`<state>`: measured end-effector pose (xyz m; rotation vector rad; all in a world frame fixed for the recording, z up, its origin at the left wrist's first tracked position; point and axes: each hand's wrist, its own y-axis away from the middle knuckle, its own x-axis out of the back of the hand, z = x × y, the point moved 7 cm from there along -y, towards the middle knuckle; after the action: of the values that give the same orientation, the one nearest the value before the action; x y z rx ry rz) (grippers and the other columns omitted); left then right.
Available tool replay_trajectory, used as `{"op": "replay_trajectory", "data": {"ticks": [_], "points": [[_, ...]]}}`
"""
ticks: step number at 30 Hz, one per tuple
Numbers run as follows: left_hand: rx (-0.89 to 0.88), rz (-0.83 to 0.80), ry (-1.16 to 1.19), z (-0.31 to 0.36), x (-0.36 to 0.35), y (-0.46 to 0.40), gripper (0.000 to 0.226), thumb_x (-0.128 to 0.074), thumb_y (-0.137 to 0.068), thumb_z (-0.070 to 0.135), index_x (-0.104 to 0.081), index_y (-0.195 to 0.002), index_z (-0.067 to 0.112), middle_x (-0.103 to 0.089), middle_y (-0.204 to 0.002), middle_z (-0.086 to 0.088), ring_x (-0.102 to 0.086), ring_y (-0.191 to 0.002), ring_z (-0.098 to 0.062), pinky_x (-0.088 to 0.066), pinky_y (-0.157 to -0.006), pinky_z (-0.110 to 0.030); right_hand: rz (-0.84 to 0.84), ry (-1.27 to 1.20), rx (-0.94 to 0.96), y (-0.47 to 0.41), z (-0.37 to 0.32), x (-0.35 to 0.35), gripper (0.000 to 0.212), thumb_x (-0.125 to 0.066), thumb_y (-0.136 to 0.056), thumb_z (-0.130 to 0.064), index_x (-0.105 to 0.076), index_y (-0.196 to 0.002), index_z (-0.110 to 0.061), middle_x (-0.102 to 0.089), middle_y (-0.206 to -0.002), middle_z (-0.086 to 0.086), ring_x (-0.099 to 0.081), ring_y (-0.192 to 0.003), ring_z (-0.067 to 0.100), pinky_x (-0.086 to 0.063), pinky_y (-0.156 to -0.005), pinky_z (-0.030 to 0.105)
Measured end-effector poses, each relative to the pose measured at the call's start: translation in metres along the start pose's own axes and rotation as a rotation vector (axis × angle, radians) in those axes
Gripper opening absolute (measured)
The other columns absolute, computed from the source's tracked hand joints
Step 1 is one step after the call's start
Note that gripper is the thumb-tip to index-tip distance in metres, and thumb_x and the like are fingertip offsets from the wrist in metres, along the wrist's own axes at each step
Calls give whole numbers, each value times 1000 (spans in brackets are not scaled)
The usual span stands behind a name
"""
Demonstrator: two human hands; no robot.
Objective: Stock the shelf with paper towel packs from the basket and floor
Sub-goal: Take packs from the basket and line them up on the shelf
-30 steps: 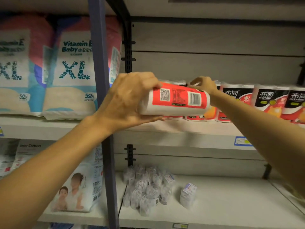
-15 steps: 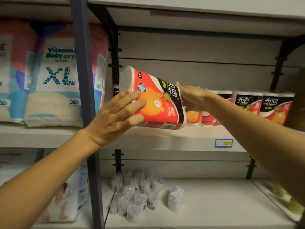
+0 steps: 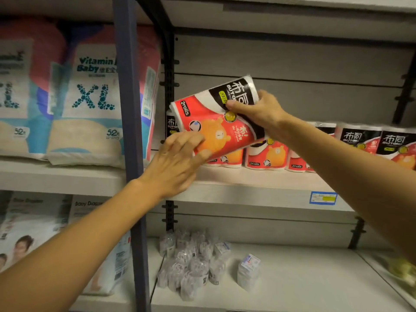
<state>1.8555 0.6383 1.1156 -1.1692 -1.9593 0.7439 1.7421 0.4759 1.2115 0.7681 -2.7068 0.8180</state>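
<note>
Above the middle shelf, in the head view, a paper towel pack hangs tilted in the air, its long axis running from about eight o'clock up to two o'clock, its black top end highest. At that two o'clock end the right hand is closed around the pack, thumb across the front and fingers wrapped behind. At the eight o'clock end the left hand lies with fingers spread flat against the orange bear print, steadying rather than gripping. Behind and below, at five o'clock of the pack, a row of stocked packs stands upright along the shelf, with one more showing just left of the held pack, beside the black upright. Standing the pack up probably means swinging its low end down to six o'clock; the left hand is nearer that end.
</note>
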Motion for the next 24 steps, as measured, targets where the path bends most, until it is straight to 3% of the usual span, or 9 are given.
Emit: {"op": "replay_trajectory", "data": {"ticks": [3, 6, 8, 11, 15, 24], "points": [[66, -179, 108, -4, -14, 8, 45, -71, -74, 24, -51, -113, 13, -52, -116, -13, -52, -105, -30, -41, -88, -42, 147, 307, 349, -3, -34, -2, 80, -90, -58, -44, -45, -117, -15, -62, -111, -3, -63, -95, 13, -53, -79, 26], [91, -267, 199, 1, -25, 19, 25, -59, -82, 25, -57, -104, 14, -60, -98, -6, -60, -83, -24, -49, -72, -37, 190, 692, 649, 2, -55, -28, 82, -86, -62, -44, -45, -127, -15, -57, -126, 6, -53, -112, 25, -34, -94, 32], [128, -300, 265, 3, -33, 26, 18, -54, -83, 26, -58, -97, 15, -61, -91, -3, -60, -79, -22, -49, -70, -36, 229, 828, 750, 3, -59, -46, 77, -83, -66, -45, -49, -129, -17, -56, -132, 5, -48, -117, 27, -27, -95, 34], [127, -317, 308, 9, -39, 30, 12, -54, -82, 25, -59, -89, 16, -61, -84, -1, -59, -72, -20, -50, -67, -35, 211, 862, 777, -5, -55, -76, 73, -80, -67, -48, -52, -129, -20, -52, -139, 1, -47, -119, 27, -28, -94, 37], [101, -319, 312, 9, -40, 33, 23, -41, -82, 30, -60, -86, 17, -59, -78, 0, -54, -63, -19, -45, -58, -33, 157, 955, 774, -24, -40, -124, 71, -81, -68, -44, -50, -129, -23, -51, -140, 1, -48, -120, 28, -32, -97, 41], [206, -366, 353, -18, -49, 40, 23, -43, -82, 30, -59, -87, 15, -61, -79, -1, -57, -69, -24, -48, -64, -39, 29, 1099, 698, -75, -1, -186, 71, -77, -74, -48, -44, -133, -28, -50, -138, -1, -47, -121, 27, -32, -97, 39]]}}
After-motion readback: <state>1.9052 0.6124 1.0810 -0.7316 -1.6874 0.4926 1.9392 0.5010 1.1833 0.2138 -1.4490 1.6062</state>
